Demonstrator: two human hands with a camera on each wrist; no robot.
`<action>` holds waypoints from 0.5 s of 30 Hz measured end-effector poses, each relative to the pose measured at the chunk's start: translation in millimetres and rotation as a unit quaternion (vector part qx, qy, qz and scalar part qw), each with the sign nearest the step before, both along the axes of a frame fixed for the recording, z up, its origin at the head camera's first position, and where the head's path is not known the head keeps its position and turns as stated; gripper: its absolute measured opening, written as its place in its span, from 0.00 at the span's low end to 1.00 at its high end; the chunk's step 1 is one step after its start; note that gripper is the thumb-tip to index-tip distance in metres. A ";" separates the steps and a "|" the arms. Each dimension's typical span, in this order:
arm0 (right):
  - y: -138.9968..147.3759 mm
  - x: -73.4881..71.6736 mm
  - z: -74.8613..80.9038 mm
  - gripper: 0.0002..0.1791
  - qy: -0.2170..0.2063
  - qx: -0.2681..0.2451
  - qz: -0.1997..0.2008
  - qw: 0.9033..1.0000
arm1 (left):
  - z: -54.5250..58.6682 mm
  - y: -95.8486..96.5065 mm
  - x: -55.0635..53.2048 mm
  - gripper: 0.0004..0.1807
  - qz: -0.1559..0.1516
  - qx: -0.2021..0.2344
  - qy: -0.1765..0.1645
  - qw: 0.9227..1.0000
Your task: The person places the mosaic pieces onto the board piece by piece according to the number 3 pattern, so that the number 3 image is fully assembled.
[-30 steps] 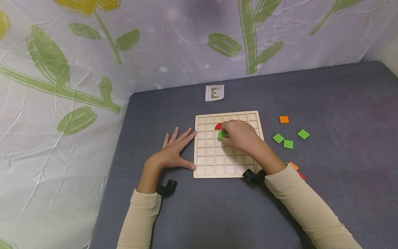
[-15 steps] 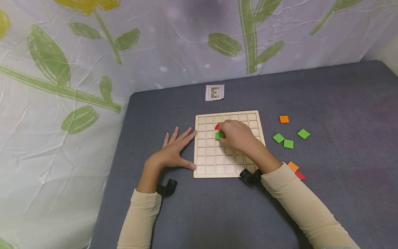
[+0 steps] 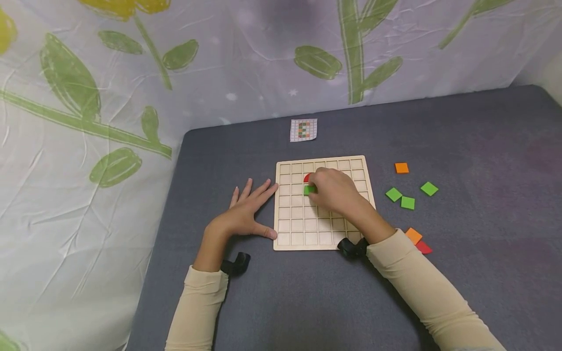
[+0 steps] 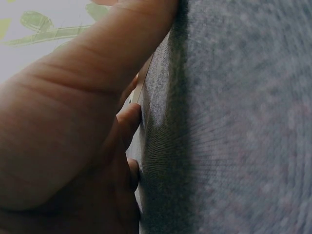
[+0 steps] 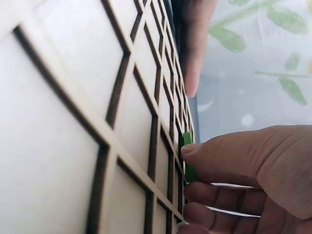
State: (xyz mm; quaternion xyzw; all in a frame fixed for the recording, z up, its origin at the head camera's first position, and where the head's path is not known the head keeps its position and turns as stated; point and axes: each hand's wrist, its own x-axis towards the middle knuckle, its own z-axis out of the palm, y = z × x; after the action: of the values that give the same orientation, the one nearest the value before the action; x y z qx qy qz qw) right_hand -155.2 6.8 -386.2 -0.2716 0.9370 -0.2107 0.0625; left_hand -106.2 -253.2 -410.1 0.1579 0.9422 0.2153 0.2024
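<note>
A wooden grid board (image 3: 291,225) lies on the dark grey table. My right hand (image 3: 337,191) is over its upper middle and pinches a green square tile (image 3: 307,190) at one of the cells. In the right wrist view the thumb (image 5: 191,150) is on that green tile (image 5: 187,139), with the other fingers curled below. Just above the tile, a red quarter-round piece (image 3: 306,178) sits in a cell, partly covered by the fingers. My left hand (image 3: 239,217) lies spread on the table, its thumb and index fingertips at the board's left edge.
Right of the board are an orange tile (image 3: 401,168) and several green tiles (image 3: 407,203). Nearer my right sleeve, another orange tile (image 3: 413,236) lies against a red piece (image 3: 424,247). A small printed grid card (image 3: 303,130) is behind the board, before a floral cloth backdrop (image 3: 246,63).
My right hand has shifted slightly left with the green tile, bringing it under the red piece; during the last half second it barely moves. The left hand stays in place.
</note>
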 end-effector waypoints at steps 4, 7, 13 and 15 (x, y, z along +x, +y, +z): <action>-0.1 -0.9 -1.1 0.08 0.004 -0.003 -0.002 1.000 | -0.2 0.1 0.2 0.70 0.002 -0.002 0.001 1.000; -0.1 -1.5 -2.3 0.08 0.008 -0.006 -0.003 1.000 | -0.8 0.0 0.2 0.70 0.002 -0.002 0.002 1.000; 0.0 -2.8 -3.4 0.07 0.004 -0.023 -0.016 1.000 | -1.7 0.0 -0.6 0.70 0.000 -0.002 0.004 1.000; -0.1 -3.1 -3.0 0.09 -0.002 -0.027 -0.020 0.999 | -1.9 -0.3 -0.8 0.70 -0.001 -0.001 0.005 1.000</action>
State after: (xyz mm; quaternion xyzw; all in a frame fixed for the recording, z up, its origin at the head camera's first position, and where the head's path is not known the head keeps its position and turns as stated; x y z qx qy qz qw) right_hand -158.4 6.7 -389.1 -0.2540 0.9359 -0.2382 0.0530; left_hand -107.0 -253.5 -412.0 0.1594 0.9434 0.2131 0.1978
